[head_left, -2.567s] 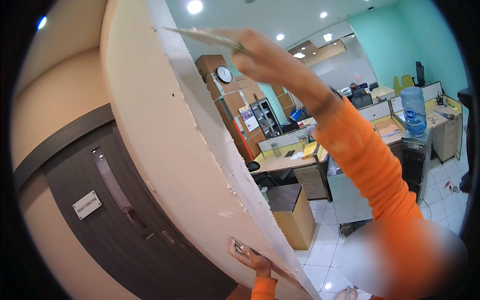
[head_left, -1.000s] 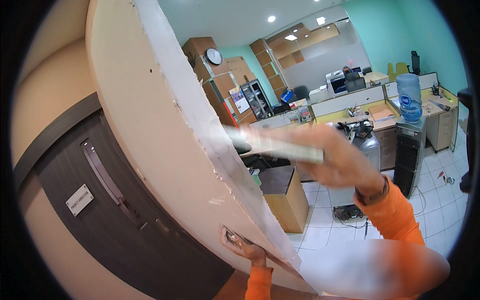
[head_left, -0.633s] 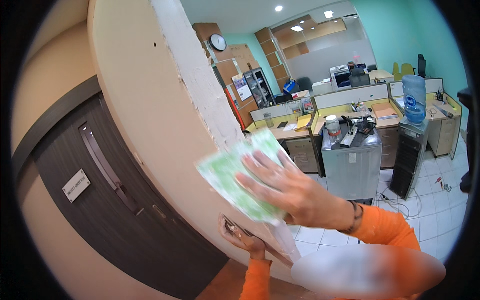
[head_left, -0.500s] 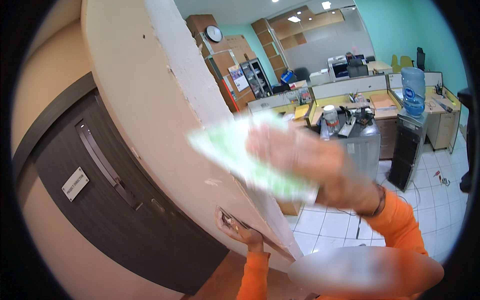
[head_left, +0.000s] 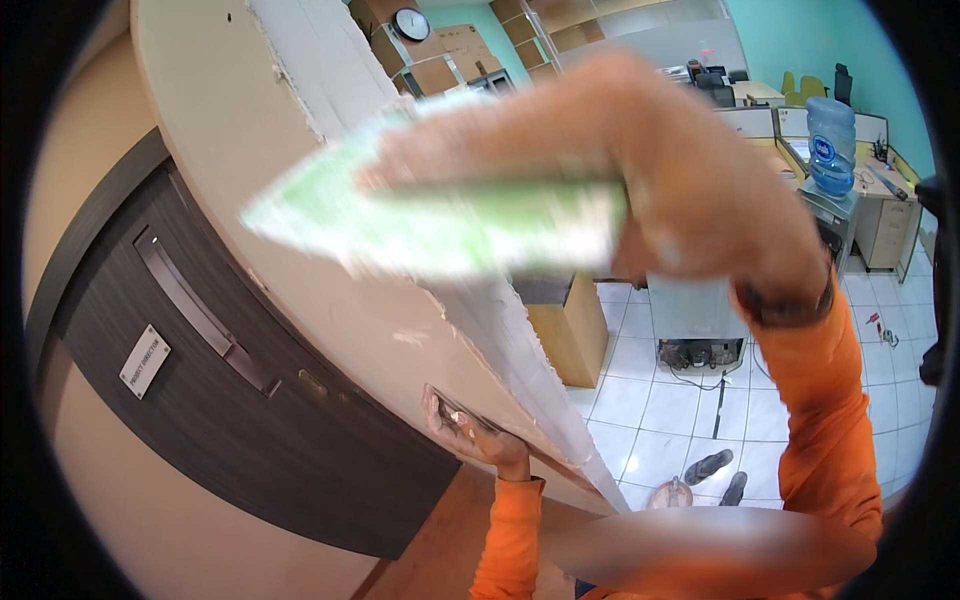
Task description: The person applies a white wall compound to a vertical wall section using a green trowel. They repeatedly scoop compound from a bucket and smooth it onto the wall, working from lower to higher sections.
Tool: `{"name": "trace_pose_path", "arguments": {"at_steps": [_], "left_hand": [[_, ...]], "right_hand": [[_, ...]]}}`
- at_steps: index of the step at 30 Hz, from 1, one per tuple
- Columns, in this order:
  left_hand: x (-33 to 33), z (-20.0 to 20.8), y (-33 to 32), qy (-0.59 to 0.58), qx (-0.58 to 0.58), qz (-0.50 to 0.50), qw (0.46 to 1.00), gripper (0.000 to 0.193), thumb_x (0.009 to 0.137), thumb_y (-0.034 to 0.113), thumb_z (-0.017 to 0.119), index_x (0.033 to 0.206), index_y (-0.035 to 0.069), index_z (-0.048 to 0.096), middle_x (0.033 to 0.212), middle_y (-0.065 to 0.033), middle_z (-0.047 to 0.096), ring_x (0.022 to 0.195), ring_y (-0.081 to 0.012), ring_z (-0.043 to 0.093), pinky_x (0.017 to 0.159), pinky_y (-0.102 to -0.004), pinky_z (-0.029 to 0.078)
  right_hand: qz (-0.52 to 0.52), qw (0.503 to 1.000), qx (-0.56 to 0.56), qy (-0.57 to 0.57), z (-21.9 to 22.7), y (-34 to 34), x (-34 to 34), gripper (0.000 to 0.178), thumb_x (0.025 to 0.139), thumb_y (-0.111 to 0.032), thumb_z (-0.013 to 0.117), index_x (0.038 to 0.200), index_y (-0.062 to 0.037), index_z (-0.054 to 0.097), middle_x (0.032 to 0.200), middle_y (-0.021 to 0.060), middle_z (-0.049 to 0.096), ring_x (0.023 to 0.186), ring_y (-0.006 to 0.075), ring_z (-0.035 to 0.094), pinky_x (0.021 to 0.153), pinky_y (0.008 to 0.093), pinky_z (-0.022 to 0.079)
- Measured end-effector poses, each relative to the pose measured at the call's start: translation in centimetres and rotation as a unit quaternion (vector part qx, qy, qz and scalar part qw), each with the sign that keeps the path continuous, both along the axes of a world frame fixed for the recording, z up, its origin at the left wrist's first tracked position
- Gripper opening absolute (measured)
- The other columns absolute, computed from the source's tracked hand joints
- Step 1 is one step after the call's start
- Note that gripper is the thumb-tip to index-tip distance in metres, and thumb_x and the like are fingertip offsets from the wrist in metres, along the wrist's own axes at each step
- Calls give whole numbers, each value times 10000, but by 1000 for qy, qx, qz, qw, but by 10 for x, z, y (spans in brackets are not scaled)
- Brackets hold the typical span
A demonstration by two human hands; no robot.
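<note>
My right hand [head_left: 680, 170], blurred by motion, grips a flat green-and-white spreader-like board [head_left: 470, 235] with a pointed left corner; its exact kind is smeared. The board is raised in front of the wall end, whose raw white plaster edge [head_left: 535, 340] runs down beside it. I cannot tell whether it touches the plaster. Lower down, my left hand [head_left: 480, 440] is against the cream wall face [head_left: 340, 290], palm up with the fingers curled. A narrow dark thing shows along its fingers, too small to name. White smears mark those fingers.
On the left is a dark wooden door [head_left: 190, 330] with a sign. To the right, a blue water bottle [head_left: 830, 150] tops a dispenser beside desks. A wooden cabinet [head_left: 570, 330] stands behind the wall end. Dark sandals [head_left: 709, 467] and small tools [head_left: 880, 330] lie on white floor tiles.
My right hand and the green-and-white board have moved up and left, and look larger. The view has tipped downward, bringing the sandals into sight. My left hand stays at the wall.
</note>
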State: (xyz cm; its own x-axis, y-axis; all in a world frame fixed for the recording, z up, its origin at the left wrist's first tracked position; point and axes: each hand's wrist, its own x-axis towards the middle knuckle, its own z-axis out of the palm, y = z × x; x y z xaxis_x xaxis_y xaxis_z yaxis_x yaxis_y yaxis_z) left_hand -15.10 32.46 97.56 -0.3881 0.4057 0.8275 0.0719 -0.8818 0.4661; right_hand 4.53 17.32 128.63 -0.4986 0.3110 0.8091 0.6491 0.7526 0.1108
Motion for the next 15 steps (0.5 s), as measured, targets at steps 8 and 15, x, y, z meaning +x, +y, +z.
{"name": "trace_pose_path", "arguments": {"at_steps": [8,15], "left_hand": [[-1,-1,0,-14,-8,-31,999,542,1094,342,418,1467,-51,396,1504,-216,412,1391,-322,431,1196,-460,312],[3,5,-2,-4,-2,16,1000,469,1109,268,352,1440,-56,425,1479,-198,444,1374,-320,459,1193,-460,329]], "right_hand": [[41,988,-145,38,-106,-28,17,645,783,-8,749,1402,-165,659,1369,105,683,1262,312,663,1132,477,472],[41,988,39,144,-72,-17,25,646,808,46,582,1450,-25,578,1437,187,621,1328,357,605,1127,410,476]]}}
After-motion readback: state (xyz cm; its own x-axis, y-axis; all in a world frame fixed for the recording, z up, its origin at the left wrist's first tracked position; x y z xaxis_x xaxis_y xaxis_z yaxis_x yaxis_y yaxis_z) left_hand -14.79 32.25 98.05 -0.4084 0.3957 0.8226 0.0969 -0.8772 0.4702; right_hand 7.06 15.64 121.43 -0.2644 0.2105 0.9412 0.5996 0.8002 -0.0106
